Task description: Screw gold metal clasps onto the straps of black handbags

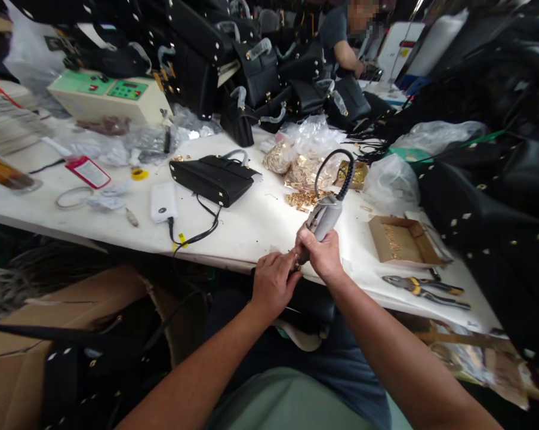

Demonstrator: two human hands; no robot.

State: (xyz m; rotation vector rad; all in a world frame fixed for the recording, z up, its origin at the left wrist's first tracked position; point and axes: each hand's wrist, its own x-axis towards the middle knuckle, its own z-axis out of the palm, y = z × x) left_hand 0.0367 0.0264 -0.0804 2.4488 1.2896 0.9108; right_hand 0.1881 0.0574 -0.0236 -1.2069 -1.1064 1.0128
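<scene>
My right hand (325, 254) is closed round a grey electric screwdriver (325, 216) with a black coiled cord at its upper end. Its lower end points down at the table's front edge, right by the fingertips of my left hand (271, 283). That hand is closed on a black bag (314, 303) on my lap, and a small shiny metal bit shows by its fingers. Most of this bag is hidden beneath my hands. Gold-coloured metal fittings (302, 200) lie loose just beyond the screwdriver.
On the white table (251, 230) are a black handbag (215, 179), a white power bank (164, 203), a cardboard tray (385, 254) of small gold parts, and pliers (424, 288). Behind stand a control box (112, 104), piled black bags (264, 77) and a person (338, 39).
</scene>
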